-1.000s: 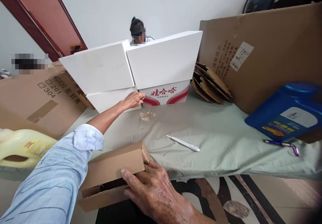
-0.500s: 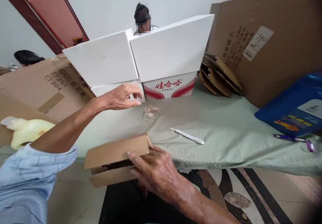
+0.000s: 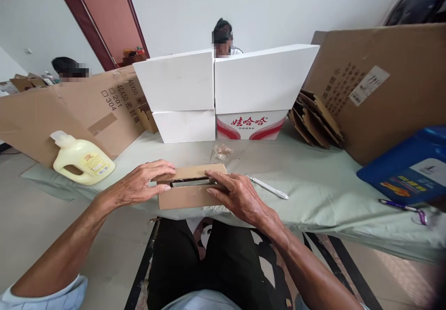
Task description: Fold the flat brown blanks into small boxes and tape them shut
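Observation:
A small brown cardboard box [image 3: 191, 198] sits at the front edge of the cloth-covered table, its two long top flaps partly apart with a dark gap between them. My left hand [image 3: 144, 182] grips its left end, fingers on the far flap and thumb at the near one. At the right end, my right hand [image 3: 235, 191] has its fingers over the far flap and thumb on the near flap. What lies inside the box is mostly hidden. Just right of my right hand lies a white craft knife [image 3: 268, 187]. Behind the box is a crumpled piece of clear plastic [image 3: 222, 151].
White boxes [image 3: 266, 80] are stacked at the back. A yellow detergent bottle [image 3: 85, 159] lies at left, a blue jug [image 3: 407, 166] and purple pen [image 3: 400, 205] at right. Large cardboard sheets [image 3: 393, 73] and folded cardboard [image 3: 315, 119] lean there. Two people sit beyond.
My left hand has come down from near the white boxes onto the box's left end. The cardboard box is now level on the table's front edge. The view has shifted.

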The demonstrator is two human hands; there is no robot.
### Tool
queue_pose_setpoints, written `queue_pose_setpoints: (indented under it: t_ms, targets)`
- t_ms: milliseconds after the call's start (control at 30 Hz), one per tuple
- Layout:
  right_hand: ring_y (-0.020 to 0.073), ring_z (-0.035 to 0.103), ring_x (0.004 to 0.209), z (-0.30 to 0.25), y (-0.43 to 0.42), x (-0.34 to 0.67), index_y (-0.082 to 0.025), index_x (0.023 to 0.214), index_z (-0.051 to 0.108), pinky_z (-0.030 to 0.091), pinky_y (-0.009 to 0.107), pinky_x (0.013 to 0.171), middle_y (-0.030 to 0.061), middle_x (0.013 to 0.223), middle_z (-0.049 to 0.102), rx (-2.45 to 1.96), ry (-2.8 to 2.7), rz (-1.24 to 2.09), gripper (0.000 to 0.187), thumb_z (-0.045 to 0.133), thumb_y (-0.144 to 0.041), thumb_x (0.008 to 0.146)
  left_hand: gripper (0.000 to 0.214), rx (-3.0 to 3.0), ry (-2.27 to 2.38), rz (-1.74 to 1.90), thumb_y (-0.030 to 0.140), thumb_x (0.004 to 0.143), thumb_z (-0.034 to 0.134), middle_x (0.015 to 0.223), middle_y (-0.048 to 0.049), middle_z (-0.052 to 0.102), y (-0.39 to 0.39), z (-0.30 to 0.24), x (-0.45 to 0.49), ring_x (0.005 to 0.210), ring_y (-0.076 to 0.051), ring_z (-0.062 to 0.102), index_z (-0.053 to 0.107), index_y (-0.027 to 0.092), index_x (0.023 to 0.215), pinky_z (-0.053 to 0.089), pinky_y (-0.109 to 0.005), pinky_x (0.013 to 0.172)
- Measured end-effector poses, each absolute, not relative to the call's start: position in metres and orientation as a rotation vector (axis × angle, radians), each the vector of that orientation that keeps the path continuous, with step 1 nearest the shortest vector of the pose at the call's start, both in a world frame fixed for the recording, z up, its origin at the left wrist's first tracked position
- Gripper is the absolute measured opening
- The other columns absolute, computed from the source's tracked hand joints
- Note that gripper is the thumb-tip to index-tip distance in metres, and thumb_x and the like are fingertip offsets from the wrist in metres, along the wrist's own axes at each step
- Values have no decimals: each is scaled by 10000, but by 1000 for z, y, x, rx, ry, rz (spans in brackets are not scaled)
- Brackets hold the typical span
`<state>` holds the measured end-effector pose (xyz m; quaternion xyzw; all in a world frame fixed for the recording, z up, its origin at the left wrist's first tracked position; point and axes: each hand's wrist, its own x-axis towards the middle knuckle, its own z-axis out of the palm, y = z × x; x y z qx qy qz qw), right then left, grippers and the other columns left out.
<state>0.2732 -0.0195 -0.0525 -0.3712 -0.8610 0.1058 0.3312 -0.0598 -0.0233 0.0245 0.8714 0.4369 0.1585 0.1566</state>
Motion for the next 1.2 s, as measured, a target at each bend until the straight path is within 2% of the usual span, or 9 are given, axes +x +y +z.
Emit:
queue_pose_setpoints:
  t_ms: [67,300,533,633,767,867,933,1100,1200]
  targets:
    - [236,804,992,-49,-18,273,-233,1487,684,562,303,824,88,1219,839,-939,-2234,332,416,704,-258,1072,306,2528,1223,500,410,1058,626,1420,-108,753,-21,20,-61,1286,-280,732,756,245,1281,590,-389,1098]
    - [220,785,1058,-51,-16,276,-281,1589,600,573,310,894,68,1260,815,-822,-2152,442,515,663,-256,1079,283,2537,1272,847,335,1123,521,1172,-66,835,-19,5,-60,1041,-206,788,744,215,1250,602,-297,892]
    - [186,715,860,-45,-16,272,-221,1052,798,477,290,767,39,1000,792,-830,-2152,478,184,617,-239,1081,357,2762,1124,1105,102,1080,396,1181,-94,799,-24,-12,-46,1068,-193,772,739,197,1065,595,-323,919]
    - [160,650,774,-41,-13,268,-204,936,773,422,286,725,17,916,764,-889,-2140,493,188,633,-231,1057,225,2872,1268,922,221,1064,571,1338,-117,758,-35,-11,-37,1195,-265,743,768,208,1170,586,-416,1000]
    - [156,617,778,-37,-8,260,-195,849,730,385,289,721,14,891,738,-894,-2156,517,216,621,-224,1033,423,2902,1442,623,426,893,862,1497,-158,675,-44,-8,-22,1355,-395,648,791,224,1258,554,-546,1056]
    - [162,615,805,-33,-6,255,-197,841,709,380,294,737,19,909,733,-899,-2158,527,219,603,-236,1029,190,2807,1475,533,397,945,808,1456,-129,695,-39,-5,-12,1327,-370,664,838,229,1029,535,-549,1062]
    - [165,614,813,-31,-4,254,-201,863,706,383,296,745,20,922,734,-918,-2178,545,208,596,-253,1031,224,2746,1493,549,378,1018,703,1414,-113,716,-33,-2,-10,1316,-348,674,839,227,924,524,-541,1074]
    - [177,636,866,-28,-4,260,-212,925,693,420,298,793,28,988,752,-884,-2210,587,166,595,-269,1046,412,2611,1600,639,381,1093,470,1384,-107,735,-22,1,-31,1260,-342,696,847,236,1009,520,-561,1078]
    - [177,632,891,-27,-12,264,-217,973,669,427,294,804,32,1053,748,-814,-2267,546,70,643,-239,1034,402,2370,1569,737,509,1038,551,1399,-104,718,-20,-2,-55,1236,-328,705,844,245,1116,552,-526,1075]
